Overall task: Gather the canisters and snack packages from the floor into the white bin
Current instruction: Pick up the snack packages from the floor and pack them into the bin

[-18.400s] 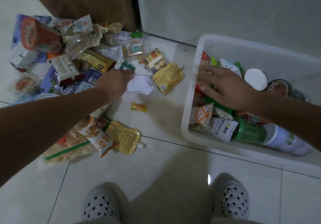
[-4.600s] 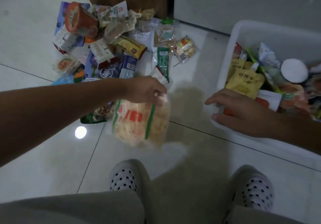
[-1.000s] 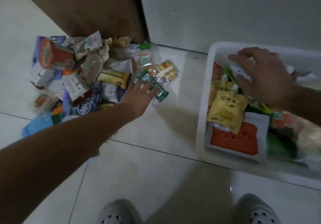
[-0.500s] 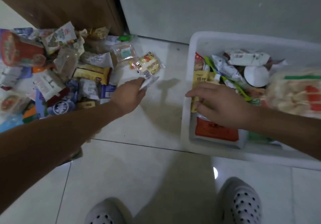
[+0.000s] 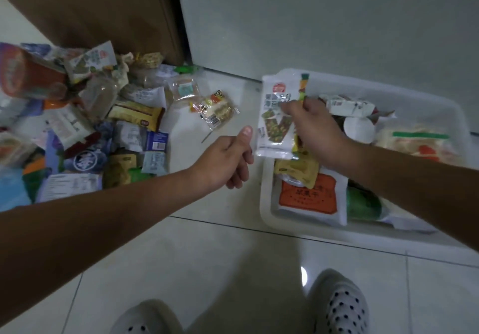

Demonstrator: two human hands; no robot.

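Note:
My right hand (image 5: 315,129) grips a white snack packet with green pieces printed on it (image 5: 276,116), held upright over the left end of the white bin (image 5: 267,204). My left hand (image 5: 228,161) hangs just left of the packet, thumb up, fingers loosely curled and holding nothing. The bin holds an orange-labelled pouch (image 5: 308,199), a yellow pouch (image 5: 298,168), a white-lidded canister (image 5: 359,130) and a bag of pale crackers (image 5: 417,143). A heap of snack packages (image 5: 85,131) lies on the floor at the left, with one small clear packet (image 5: 216,109) apart from it.
A brown door or cabinet (image 5: 103,10) stands behind the heap and a pale wall (image 5: 337,23) behind the bin. Bare tile floor (image 5: 207,256) lies between heap and bin. My two dotted slippers (image 5: 339,305) are at the bottom edge.
My left hand lifted a white packet from beside the heap and carried it right. My right hand left the bin's contents and took hold of that packet, and my left hand let go.

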